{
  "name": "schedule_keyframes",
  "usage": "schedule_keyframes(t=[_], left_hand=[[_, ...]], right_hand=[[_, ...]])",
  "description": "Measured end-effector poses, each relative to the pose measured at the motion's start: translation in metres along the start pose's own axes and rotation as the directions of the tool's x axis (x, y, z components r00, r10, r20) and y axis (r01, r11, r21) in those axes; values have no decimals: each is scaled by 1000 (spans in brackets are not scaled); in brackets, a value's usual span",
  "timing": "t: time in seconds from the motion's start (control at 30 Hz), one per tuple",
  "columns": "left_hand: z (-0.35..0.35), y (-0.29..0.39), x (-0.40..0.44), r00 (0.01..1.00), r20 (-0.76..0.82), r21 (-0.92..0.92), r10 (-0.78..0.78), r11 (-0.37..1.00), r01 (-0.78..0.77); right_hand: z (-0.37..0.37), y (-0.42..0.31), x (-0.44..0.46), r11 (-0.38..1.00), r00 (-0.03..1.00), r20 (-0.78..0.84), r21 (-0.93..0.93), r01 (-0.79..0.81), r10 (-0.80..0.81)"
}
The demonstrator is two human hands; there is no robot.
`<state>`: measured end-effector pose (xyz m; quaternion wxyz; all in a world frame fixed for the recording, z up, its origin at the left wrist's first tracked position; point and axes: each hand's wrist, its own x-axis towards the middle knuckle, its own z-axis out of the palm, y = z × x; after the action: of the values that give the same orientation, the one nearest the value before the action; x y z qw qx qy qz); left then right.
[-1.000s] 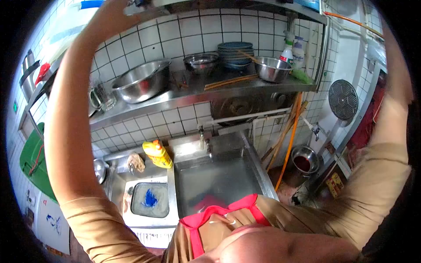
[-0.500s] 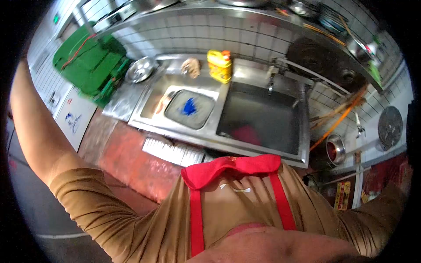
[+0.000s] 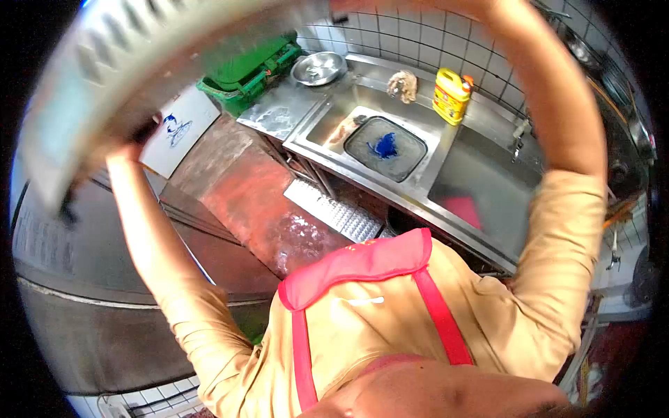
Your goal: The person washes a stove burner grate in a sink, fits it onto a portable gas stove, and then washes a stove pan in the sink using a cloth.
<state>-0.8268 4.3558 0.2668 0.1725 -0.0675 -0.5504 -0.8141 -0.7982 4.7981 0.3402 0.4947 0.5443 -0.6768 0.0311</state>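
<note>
A large pale grey object (image 3: 104, 76) with a row of slots along it fills the upper left, raised close to the camera and blurred; its exact kind does not show. My left hand (image 3: 132, 144) is closed at its lower edge, the fingers partly in shadow. My right arm is bent up and across the top. The right hand (image 3: 362, 5), smeared and cut off by the upper border, lies beside the far end of the grey object. Below stands a steel sink: its left basin (image 3: 324, 118) holds a grey tray (image 3: 359, 157) with a blue scouring cloth or mesh on it.
A yellow jug (image 3: 451, 97) and a tan crumpled cloth (image 3: 403, 86) sit on the sink's back ledge. The right basin (image 3: 502, 174) holds water and something pink. A metal bowl (image 3: 318, 68) rests near the green bin (image 3: 240, 80). The red floor (image 3: 258, 195) looks wet.
The large grey object has come into view at the upper left, with my left hand at it. My right arm has risen across the top. The view has turned, shifting the sink rightward.
</note>
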Motion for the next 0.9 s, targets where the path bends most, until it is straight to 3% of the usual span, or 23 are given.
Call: schedule_keyframes(t=[0.1, 0.17, 0.23, 0.3, 0.37, 0.4, 0.43, 0.53, 0.63, 0.7, 0.9], left_hand=[[-54, -64, -23, 979, 81, -76, -187, 978, 193], [-83, -103, -33, 939, 177, -129, -294, 939, 318], [-106, -141, -38, 890, 272, -174, -367, 890, 420], [-117, -168, -43, 874, 260, -220, -411, 855, 469], [-90, -180, -59, 905, -97, -267, -415, 887, 378], [-92, -188, -58, 896, -151, -345, -418, 872, 348], [-124, -201, -48, 912, -31, -279, -409, 880, 385], [-89, -205, -42, 814, -327, -318, -480, 867, 384], [-124, -237, -18, 835, -348, -333, -426, 889, 315], [-126, -247, -3, 822, -361, -344, -441, 882, 323], [-221, -304, 52, 815, -334, -374, -474, 860, 347]], right_hand=[[99, 4, -53, 967, 999, 9, 250, -46, 45], [149, -3, -74, 925, 986, -149, 359, 123, -73], [188, -13, -91, 922, 987, -161, 380, 73, -12], [233, -14, -113, 902, 988, -151, 430, 31, 38], [275, -11, -134, 874, 993, -107, 485, 10, 48], [295, -8, -141, 854, 992, -115, 520, 21, 46], [315, -5, -148, 829, 991, -124, 558, 32, 45], [369, 5, -166, 776, 994, -95, 631, 22, 49], [416, 19, -176, 759, 996, -76, 650, 24, 34], [442, 24, -182, 749, 999, -47, 663, 13, 24], [516, 34, -196, 777, 999, 36, 628, -46, 30]])
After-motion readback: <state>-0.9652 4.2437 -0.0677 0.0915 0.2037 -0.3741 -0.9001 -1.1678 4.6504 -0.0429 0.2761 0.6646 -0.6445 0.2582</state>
